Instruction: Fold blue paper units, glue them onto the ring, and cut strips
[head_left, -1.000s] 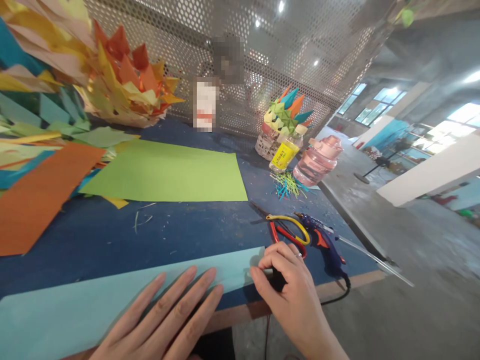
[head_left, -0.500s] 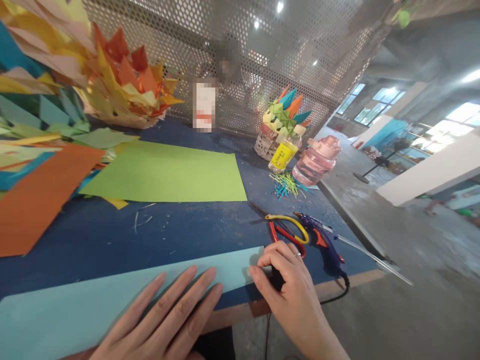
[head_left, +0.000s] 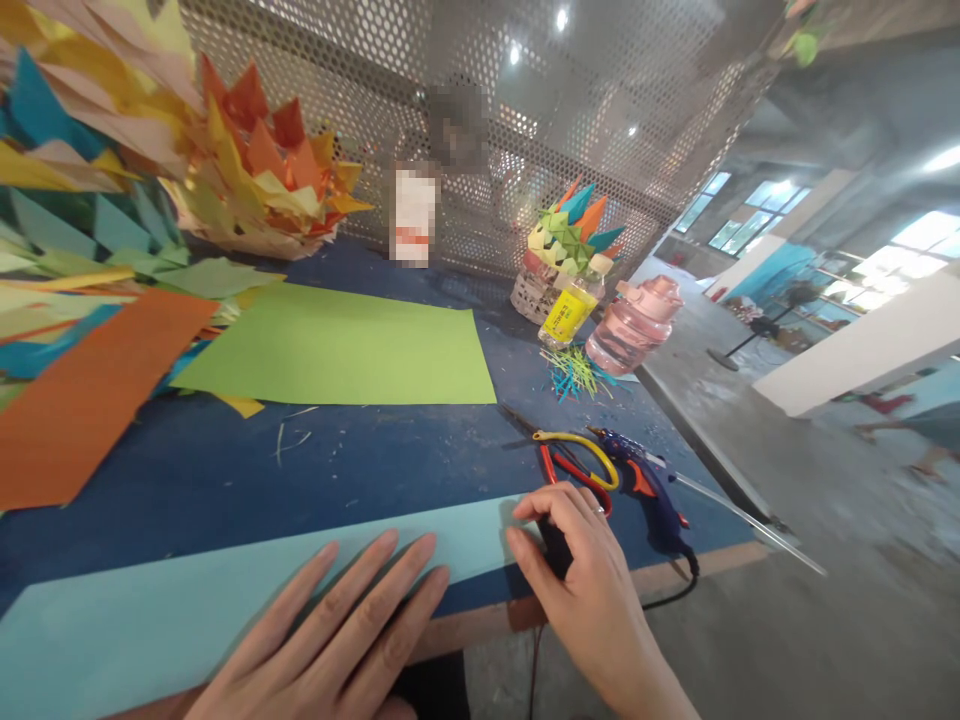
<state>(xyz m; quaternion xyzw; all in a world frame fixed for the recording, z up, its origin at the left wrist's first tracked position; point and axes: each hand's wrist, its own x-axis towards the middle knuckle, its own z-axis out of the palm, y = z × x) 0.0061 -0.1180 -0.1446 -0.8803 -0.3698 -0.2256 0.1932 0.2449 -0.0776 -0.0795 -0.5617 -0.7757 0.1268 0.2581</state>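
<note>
A long light blue paper strip [head_left: 135, 610] lies along the front edge of the blue table. My left hand [head_left: 337, 625] rests flat on it, fingers stretched out and slightly spread. At the strip's right end, my right hand [head_left: 577, 560] curls its thumb and forefinger about the paper, with a ring on one finger. Just beyond that hand lie scissors [head_left: 574, 455] with one yellow and one red handle. To their right is a dark blue glue gun [head_left: 649, 485] with a clear glue stick poking out its back.
A green paper sheet [head_left: 360, 350] and an orange paper strip [head_left: 97, 400] lie farther back. Folded-paper pieces [head_left: 262, 180] stand at left. A labelled bottle [head_left: 568, 312], pink bottle [head_left: 634, 325], small paper-topped basket [head_left: 534, 292] and paper shreds [head_left: 574, 372] sit at right. A perforated metal panel [head_left: 322, 60] rises behind.
My right thumb and forefinger have shifted slightly right along the strip's end, with a little more gap between their tips. My left hand stays nearly still. A person's leg now shows at far right.
</note>
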